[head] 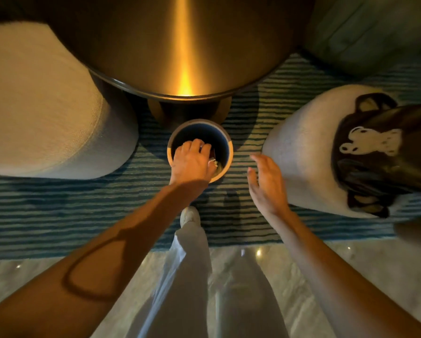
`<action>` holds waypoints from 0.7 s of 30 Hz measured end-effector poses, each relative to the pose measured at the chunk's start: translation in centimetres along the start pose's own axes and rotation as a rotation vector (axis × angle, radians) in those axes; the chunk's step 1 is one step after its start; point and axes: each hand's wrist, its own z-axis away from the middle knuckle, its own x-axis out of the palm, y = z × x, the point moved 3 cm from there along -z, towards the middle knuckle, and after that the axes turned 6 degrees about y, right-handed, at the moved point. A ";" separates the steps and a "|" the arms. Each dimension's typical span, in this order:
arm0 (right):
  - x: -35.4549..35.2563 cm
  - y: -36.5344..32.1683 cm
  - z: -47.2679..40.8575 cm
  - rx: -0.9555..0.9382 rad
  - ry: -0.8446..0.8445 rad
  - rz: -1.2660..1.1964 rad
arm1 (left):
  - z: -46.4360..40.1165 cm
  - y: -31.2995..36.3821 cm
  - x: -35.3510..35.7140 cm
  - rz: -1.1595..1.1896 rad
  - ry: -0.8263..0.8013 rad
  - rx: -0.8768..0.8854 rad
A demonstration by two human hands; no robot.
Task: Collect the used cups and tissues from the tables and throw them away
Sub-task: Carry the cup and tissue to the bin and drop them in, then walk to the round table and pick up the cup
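A small round bin [225,142] with a pale rim and dark blue inside stands on the striped rug, just in front of the round table's base. My left hand [192,162] reaches over its near rim, fingers curled down into the opening; what they hold, if anything, is hidden. Something pale and crumpled [218,168] lies inside the bin beside that hand. My right hand [266,181] hovers to the right of the bin, palm open, fingers spread, holding nothing. No cups show in view.
A round brass-coloured table [180,45] fills the top middle. A white pouf [46,106] sits at left, another pouf [299,147] at right carries a dark bag [375,152]. A blue striped rug [58,211] meets pale marble floor [58,264] near my legs.
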 end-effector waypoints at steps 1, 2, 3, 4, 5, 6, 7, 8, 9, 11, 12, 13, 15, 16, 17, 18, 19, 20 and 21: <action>-1.6 -0.2 1.4 0.007 0.023 0.001 | 1.2 1.5 -1.1 -0.016 0.005 0.036; -3.1 -0.3 2.9 0.014 0.046 -0.002 | 2.6 3.0 -2.0 -0.031 0.005 0.066; -4.6 -0.2 4.4 0.021 0.068 -0.005 | 4.1 4.4 -2.8 -0.042 0.000 0.091; -6.0 0.1 5.9 0.032 0.089 -0.006 | 5.7 5.9 -3.5 -0.049 -0.005 0.114; -7.3 0.5 7.6 0.048 0.108 -0.003 | 7.3 7.4 -4.1 -0.058 -0.009 0.136; -8.5 1.1 9.3 0.070 0.125 -0.001 | 8.9 8.9 -4.5 -0.072 -0.011 0.158; -9.7 1.7 11.2 0.097 0.141 -0.003 | 10.7 10.4 -4.7 -0.087 -0.013 0.177; -10.8 2.5 13.2 0.124 0.157 -0.009 | 12.5 11.9 -4.8 -0.102 -0.015 0.195; -11.9 3.4 15.4 0.151 0.175 -0.018 | 14.4 13.6 -4.8 -0.116 -0.019 0.221; -14.1 5.2 20.1 0.207 0.226 -0.039 | 18.0 17.0 -4.5 -0.153 -0.045 0.307; -15.4 6.0 22.7 0.230 0.253 -0.044 | 19.6 18.7 -4.3 -0.177 -0.062 0.358; -16.7 6.8 25.2 0.246 0.270 -0.044 | 21.0 20.5 -4.3 -0.199 -0.072 0.405; -19.4 8.3 30.2 0.266 0.292 -0.028 | 23.5 24.2 -4.6 -0.218 -0.062 0.485; -20.9 9.1 32.6 0.275 0.310 -0.007 | 24.7 26.2 -4.9 -0.214 -0.057 0.519; -22.4 10.0 34.8 0.290 0.334 0.017 | 25.9 28.3 -5.2 -0.206 -0.048 0.555; -24.1 11.0 36.9 0.313 0.354 0.035 | 27.0 30.4 -5.5 -0.208 -0.034 0.595; -25.7 11.9 38.8 0.342 0.365 0.040 | 28.0 32.4 -5.7 -0.218 -0.021 0.633; -27.2 12.8 40.6 0.370 0.377 0.039 | 29.0 34.5 -5.9 -0.227 -0.009 0.669; -28.7 13.6 42.3 0.390 0.398 0.043 | 29.9 36.5 -6.2 -0.237 0.002 0.701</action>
